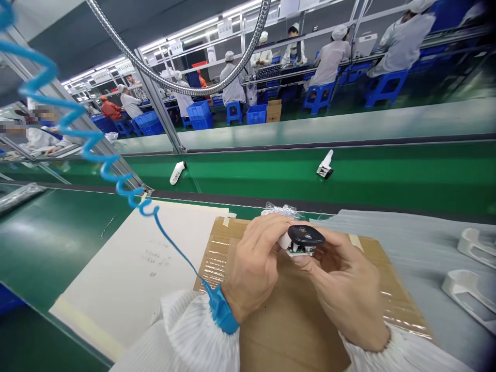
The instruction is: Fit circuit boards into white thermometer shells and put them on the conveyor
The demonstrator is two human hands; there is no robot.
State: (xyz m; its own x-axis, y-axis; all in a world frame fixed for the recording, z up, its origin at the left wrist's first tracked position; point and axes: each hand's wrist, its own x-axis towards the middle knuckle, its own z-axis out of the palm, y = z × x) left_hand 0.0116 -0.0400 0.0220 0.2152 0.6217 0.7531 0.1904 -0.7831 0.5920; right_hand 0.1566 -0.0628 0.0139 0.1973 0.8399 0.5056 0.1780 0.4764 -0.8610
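Note:
Both of my hands are closed around a white handheld device (pixel 284 241), shaped like an infrared thermometer, above the cardboard. It has a glossy black oval end (pixel 306 235), and a green circuit board (pixel 301 251) shows in the open gap below it. My left hand (pixel 253 261) grips the device's left side, a blue wrist strap (pixel 225 310) with a coiled cord around that wrist. From the right, my right hand (pixel 344 279) holds it, thumb under the board. Most of the device's body is hidden by my fingers. Crumpled clear plastic (pixel 282 209) lies just behind my hands.
Brown cardboard (pixel 294 330) covers the bench beneath my hands, with a white sheet (pixel 127 279) to its left. White plastic shell parts (pixel 470 292) rest on grey foam at right. Two similar devices (pixel 178 173) (pixel 325 164) lie on the green conveyor. A blue coiled cord (pixel 93 138) hangs at left.

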